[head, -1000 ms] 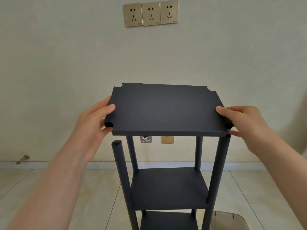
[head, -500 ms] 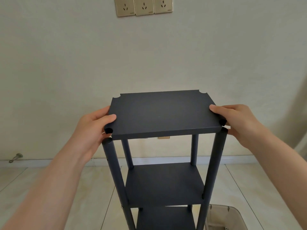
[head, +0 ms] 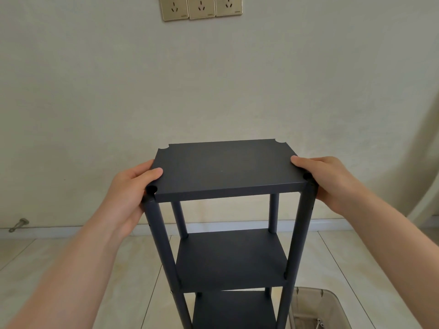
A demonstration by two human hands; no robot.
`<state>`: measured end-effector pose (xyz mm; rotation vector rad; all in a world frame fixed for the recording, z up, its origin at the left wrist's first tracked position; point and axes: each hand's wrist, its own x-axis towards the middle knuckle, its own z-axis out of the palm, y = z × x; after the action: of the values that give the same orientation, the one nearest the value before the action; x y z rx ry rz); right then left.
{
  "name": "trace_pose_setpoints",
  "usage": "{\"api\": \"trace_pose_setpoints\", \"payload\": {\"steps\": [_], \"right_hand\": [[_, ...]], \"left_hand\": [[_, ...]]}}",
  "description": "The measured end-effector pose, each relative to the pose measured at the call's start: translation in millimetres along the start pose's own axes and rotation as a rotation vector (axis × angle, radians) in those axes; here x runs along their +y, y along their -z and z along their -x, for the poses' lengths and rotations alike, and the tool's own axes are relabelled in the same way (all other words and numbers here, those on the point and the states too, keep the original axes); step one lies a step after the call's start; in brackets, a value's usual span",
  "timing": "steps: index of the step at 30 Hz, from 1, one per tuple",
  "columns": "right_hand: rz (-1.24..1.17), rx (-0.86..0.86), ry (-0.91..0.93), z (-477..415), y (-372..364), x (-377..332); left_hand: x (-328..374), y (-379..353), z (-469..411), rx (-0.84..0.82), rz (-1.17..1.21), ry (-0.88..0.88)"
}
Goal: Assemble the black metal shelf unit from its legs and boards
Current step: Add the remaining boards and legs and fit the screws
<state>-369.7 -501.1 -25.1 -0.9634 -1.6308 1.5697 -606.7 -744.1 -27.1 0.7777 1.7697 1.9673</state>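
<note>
As the top board (head: pixel 225 169) sat level across the head of the frame, both hands were clamped on it; the left hand (head: pixel 129 193) gripped the left edge, thumb flat on the upper face and the other fingers curled out of sight behind and under the rim; the right hand (head: pixel 332 181) held the right edge the same way, thumb on top and fingers tucked below. The board's near-left corner notch lay right at the tip of the near-left leg (head: pixel 161 243), and the near-right notch met the top of the near-right leg (head: pixel 297 238); whether either was fully seated could not be told. The two far notches showed bare at the back corners, with the far-left leg (head: pixel 179 218) and the far-right leg (head: pixel 273 214) showing beneath the board. Lower down, the middle board (head: pixel 230 257) was fixed between all four legs, and the bottom board (head: pixel 234 309) showed under it. On the tiled floor (head: pixel 71 269), just right of the frame, stood a clear plastic bin (head: pixel 316 309) with small metal bits inside; up on the wall (head: pixel 95 103) were three sockets (head: pixel 202 7), and a door stop (head: pixel 19 224) stuck out low on the left.
</note>
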Motion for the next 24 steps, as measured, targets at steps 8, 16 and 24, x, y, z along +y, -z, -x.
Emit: {"api": "trace_pose_setpoints", "payload": {"steps": [8, 16, 24], "right_hand": [[-0.049, -0.043, -0.086, -2, 1, 2], [-0.13, -0.167, -0.104, -3, 0, 4], [-0.104, -0.151, -0.135, -3, 2, 5]], "left_hand": [[-8, 4, 3, -0.008, 0.059, 0.028], [-10, 6, 1, 0.022, 0.098, 0.086], [-12, 6, -2, 0.057, 0.134, 0.109]]}}
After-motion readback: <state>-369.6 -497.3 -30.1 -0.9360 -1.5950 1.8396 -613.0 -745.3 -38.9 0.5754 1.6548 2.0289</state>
